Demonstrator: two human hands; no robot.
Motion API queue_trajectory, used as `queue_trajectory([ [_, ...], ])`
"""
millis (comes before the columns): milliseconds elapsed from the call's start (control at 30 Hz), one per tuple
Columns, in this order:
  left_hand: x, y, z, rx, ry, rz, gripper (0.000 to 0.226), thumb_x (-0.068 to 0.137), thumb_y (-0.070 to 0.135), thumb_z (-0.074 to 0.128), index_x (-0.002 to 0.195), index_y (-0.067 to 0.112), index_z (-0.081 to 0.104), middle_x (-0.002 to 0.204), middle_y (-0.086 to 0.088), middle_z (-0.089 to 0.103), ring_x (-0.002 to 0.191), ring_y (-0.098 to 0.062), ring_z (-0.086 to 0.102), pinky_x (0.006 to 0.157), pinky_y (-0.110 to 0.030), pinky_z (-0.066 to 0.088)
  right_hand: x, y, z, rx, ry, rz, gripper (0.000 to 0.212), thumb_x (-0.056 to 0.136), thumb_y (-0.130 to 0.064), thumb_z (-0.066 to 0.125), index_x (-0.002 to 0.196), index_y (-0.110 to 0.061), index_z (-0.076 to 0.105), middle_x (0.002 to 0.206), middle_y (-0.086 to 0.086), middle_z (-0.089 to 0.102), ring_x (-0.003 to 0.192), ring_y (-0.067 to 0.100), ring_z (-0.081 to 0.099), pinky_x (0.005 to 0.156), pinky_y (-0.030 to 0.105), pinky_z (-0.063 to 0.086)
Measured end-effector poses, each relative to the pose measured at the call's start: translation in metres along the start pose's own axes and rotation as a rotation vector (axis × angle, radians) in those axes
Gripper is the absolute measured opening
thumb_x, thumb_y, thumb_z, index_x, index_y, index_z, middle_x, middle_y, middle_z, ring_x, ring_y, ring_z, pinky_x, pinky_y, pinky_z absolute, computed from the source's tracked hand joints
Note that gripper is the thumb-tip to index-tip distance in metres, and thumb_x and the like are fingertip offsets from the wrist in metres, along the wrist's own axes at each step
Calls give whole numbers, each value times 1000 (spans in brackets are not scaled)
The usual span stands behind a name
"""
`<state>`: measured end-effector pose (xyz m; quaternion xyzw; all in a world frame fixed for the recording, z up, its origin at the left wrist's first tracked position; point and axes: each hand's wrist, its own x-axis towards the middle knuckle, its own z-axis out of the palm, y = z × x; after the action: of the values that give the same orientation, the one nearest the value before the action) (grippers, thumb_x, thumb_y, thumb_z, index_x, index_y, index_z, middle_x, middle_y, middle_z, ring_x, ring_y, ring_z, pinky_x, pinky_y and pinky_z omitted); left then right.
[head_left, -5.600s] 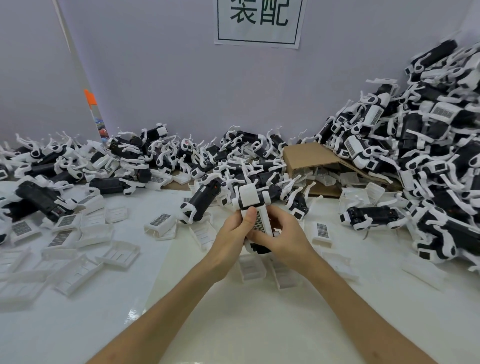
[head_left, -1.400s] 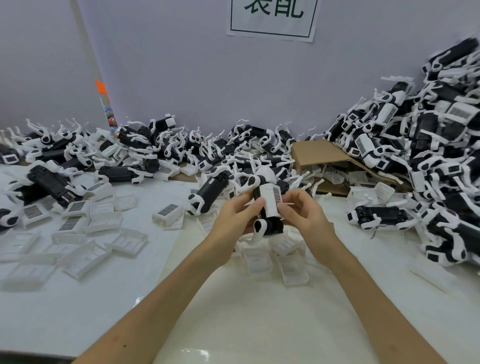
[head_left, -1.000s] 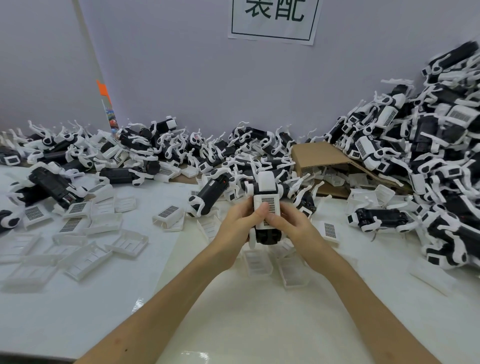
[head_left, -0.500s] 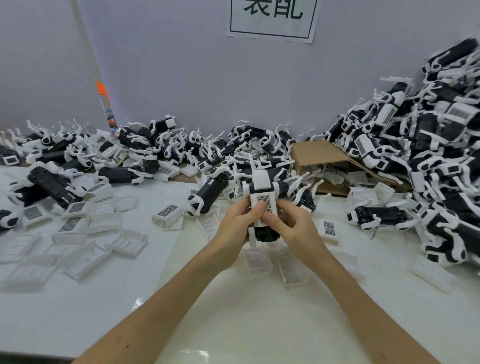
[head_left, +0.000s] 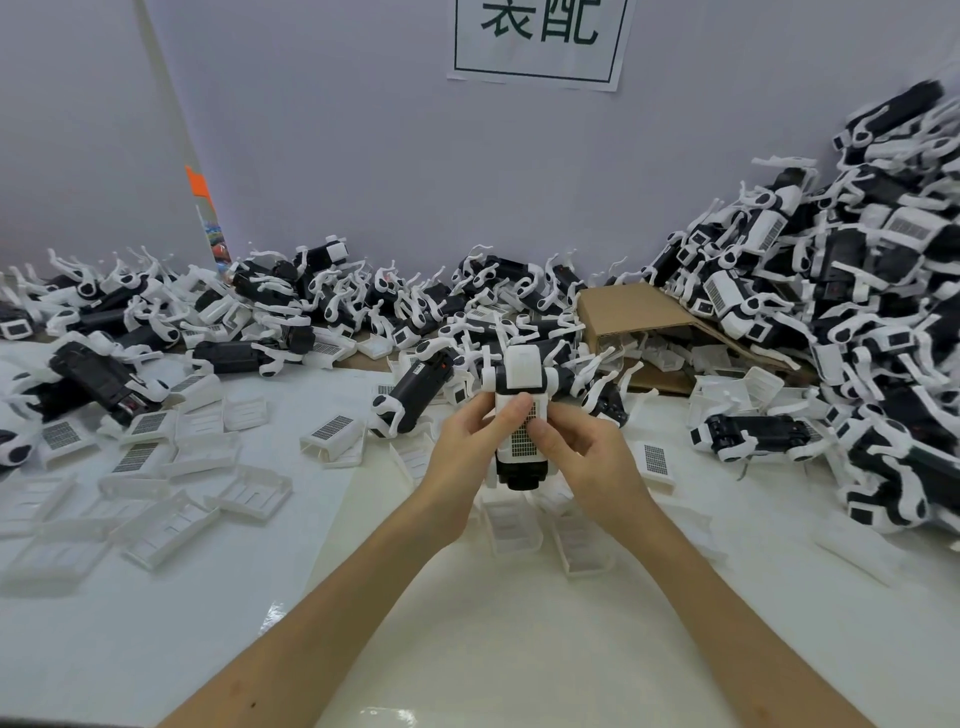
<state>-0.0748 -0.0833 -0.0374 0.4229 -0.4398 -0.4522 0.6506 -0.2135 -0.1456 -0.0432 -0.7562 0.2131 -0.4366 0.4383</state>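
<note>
Both hands hold one black and white toy robot body (head_left: 521, 374) upright above the white table (head_left: 519, 649), in the middle of the view. My left hand (head_left: 467, 447) grips its left side, thumb on the white grille cover (head_left: 522, 441) on its front. My right hand (head_left: 587, 457) grips the right side, its thumb pressing the same cover. The black lower end of the body pokes out below my fingers.
Several loose white grille covers (head_left: 332, 431) lie on the table to the left and under my hands. Heaps of black and white robot bodies (head_left: 857, 291) run along the wall and rise high at the right. A flattened cardboard box (head_left: 628, 312) lies behind.
The body was turned so its grille cover faces me, and both thumbs came onto the cover. Over the last half second the hands have hardly moved.
</note>
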Motion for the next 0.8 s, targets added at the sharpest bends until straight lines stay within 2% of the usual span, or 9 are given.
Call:
queue_trajectory([
  [133,-2,2,1,-4,1,10,39,81,46,66,113,24,70,107,0,76,104,-18,71,82,-31,59,0,1,0,-23,8,-13,22,100,-20,57,116,-16,70,98,-13,76,95,6,71,79,15,51],
  [267,-1,4,0,5,-3,8,40,82,46,66,116,24,70,110,-1,75,106,-20,71,88,-38,59,0,-1,0,-23,10,-29,21,99,-22,58,115,-17,71,98,-11,76,96,8,72,80,17,52],
  [433,-4,4,3,26,14,-4,32,91,39,65,117,22,70,111,-2,75,107,-20,71,90,-37,59,-3,-4,-2,-182,64,-93,13,96,-30,61,99,-29,73,86,-16,74,84,5,70,75,12,49],
  [533,-5,4,6,27,36,-21,29,93,38,64,112,19,73,109,-4,76,103,-20,72,89,-36,58,-3,-7,-3,-273,151,-138,19,89,-44,64,86,-29,76,75,-15,73,71,5,66,68,10,45],
  [667,-10,8,10,27,-21,-68,43,81,52,67,103,17,77,99,-14,76,89,-27,75,74,-37,62,-2,-10,-6,-166,313,-99,49,81,-57,61,61,-13,70,57,2,65,55,18,60,54,23,46],
  [733,-10,9,11,37,-32,-93,43,77,57,68,94,19,79,93,-16,76,80,-28,74,63,-34,60,-1,-12,-11,-154,385,-97,51,81,-53,66,51,-13,57,47,3,52,48,20,46,52,32,39],
  [800,-9,10,9,46,-20,-114,44,72,59,70,87,20,80,88,-14,76,73,-25,73,58,-31,59,2,-14,-20,-99,401,-85,46,83,-41,69,56,-7,52,53,9,44,53,18,39,55,34,35],
])
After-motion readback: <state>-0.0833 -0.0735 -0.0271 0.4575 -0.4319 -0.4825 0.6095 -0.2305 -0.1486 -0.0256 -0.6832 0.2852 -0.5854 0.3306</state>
